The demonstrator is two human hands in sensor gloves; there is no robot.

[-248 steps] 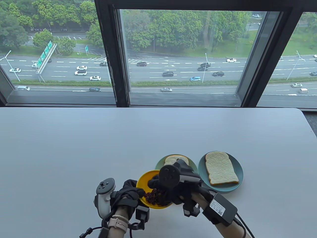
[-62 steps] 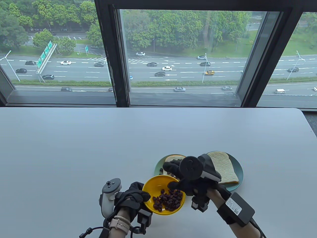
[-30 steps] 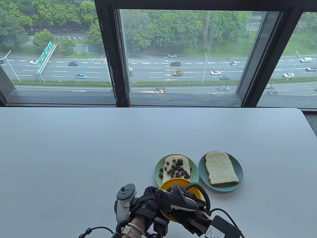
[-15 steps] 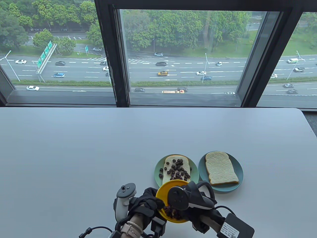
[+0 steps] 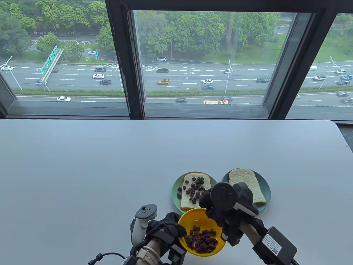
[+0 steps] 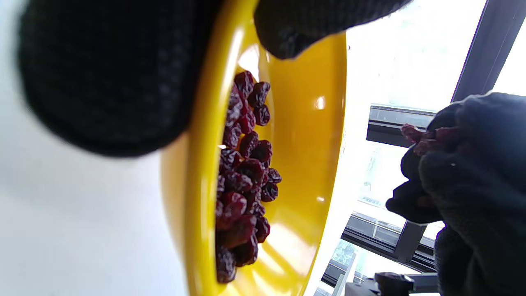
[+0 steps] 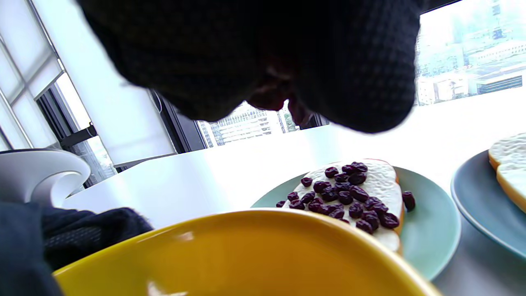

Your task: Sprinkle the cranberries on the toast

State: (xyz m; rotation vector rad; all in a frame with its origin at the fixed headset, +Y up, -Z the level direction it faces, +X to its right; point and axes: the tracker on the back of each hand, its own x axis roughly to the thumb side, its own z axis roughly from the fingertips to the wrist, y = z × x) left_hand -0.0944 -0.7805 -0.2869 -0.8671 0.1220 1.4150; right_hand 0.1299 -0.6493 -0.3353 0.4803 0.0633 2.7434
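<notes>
My left hand (image 5: 176, 229) grips the near-left rim of a yellow bowl (image 5: 193, 218) that holds dark red cranberries (image 5: 201, 240); the thumb lies over the rim in the left wrist view (image 6: 304, 24). My right hand (image 5: 205, 200) hovers over the bowl's far rim and pinches a few cranberries (image 6: 423, 137), also seen in the right wrist view (image 7: 281, 92). Beyond the bowl, a toast slice (image 5: 187, 204) with several cranberries on it lies on a green plate (image 5: 176, 187). A plain toast slice (image 5: 246, 178) lies on a blue plate (image 5: 267, 193), partly hidden by my right hand's tracker.
The two plates stand side by side, almost touching, just beyond the bowl. The white table (image 5: 110, 165) stretches far and left to the window sill. My right forearm carries a black box (image 5: 275, 245) with a cable at the table's near edge.
My right hand has lifted out of the bowl with a pinch of cranberries and moved away and to the right, over the bowl's far rim. The bowl has shifted slightly right.
</notes>
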